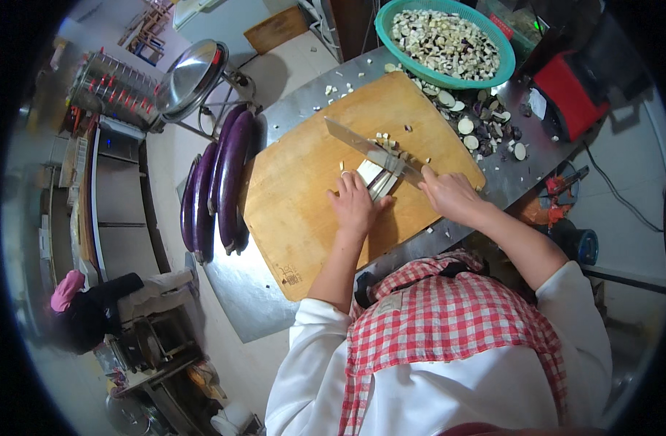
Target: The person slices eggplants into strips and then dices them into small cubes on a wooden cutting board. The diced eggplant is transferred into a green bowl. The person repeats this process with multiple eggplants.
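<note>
My right hand (446, 192) grips the handle end of a cleaver (350, 136), whose broad blade crosses a bundle of eggplant strips (381, 180). The strips have white flesh and dark purple skin. From the near left, my left hand (355, 204) presses on the bundle, fingers spread over its side. Both hands work above a wooden cutting board (295, 180). Small cut eggplant pieces (386, 140) lie on the board just beyond the blade. The cleaver's handle is mostly hidden inside my right hand.
Several whole eggplants (236, 169) lie left of the board on the metal table (246, 300). A green plastic basket (510, 65) of diced eggplant stands at the far right, beside eggplant trimmings (488, 122). Further right is a red-and-black appliance (570, 98). Another person (93, 300) is at far left.
</note>
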Action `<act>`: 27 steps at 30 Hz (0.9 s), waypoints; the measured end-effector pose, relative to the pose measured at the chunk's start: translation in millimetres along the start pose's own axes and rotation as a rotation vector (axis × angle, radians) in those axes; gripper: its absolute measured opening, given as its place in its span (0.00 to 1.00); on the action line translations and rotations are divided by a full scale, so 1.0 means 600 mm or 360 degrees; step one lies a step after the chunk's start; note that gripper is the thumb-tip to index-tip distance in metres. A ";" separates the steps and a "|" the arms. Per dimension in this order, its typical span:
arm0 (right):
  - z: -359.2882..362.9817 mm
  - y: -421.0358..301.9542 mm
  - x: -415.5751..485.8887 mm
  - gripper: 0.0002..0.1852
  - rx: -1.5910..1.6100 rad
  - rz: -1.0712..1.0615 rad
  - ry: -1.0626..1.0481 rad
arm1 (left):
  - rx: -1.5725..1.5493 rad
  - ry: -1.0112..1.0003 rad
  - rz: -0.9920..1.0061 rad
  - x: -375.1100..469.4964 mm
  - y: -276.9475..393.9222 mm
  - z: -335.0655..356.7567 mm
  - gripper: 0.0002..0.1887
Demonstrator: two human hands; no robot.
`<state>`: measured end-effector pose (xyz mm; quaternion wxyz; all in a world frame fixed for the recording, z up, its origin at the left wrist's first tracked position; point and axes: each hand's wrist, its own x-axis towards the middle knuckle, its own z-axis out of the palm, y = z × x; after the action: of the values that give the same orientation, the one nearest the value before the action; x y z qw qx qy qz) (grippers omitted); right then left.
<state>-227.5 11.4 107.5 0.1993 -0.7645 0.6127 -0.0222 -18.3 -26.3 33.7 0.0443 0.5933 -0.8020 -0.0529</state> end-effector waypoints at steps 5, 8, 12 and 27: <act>0.033 0.003 0.038 0.11 0.0138 0.0070 -0.0046 | -0.0008 0.0096 -0.0026 0.001 0.006 0.037 0.42; 0.011 0.000 0.019 0.10 0.0082 -0.0028 0.0117 | -0.0048 0.0079 -0.0093 0.003 0.004 0.022 0.42; 0.053 0.001 0.017 0.13 -0.0016 0.0020 -0.0067 | -0.0040 0.0079 -0.0098 -0.001 0.014 0.045 0.44; 0.032 -0.007 0.034 0.12 0.0120 -0.0064 0.0082 | -0.0179 0.0164 -0.0080 -0.011 -0.004 0.024 0.40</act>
<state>-212.9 -2.0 86.9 0.2117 -0.7678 0.6008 -0.0691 -16.1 -20.3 19.0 0.1174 0.6117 -0.7794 -0.0685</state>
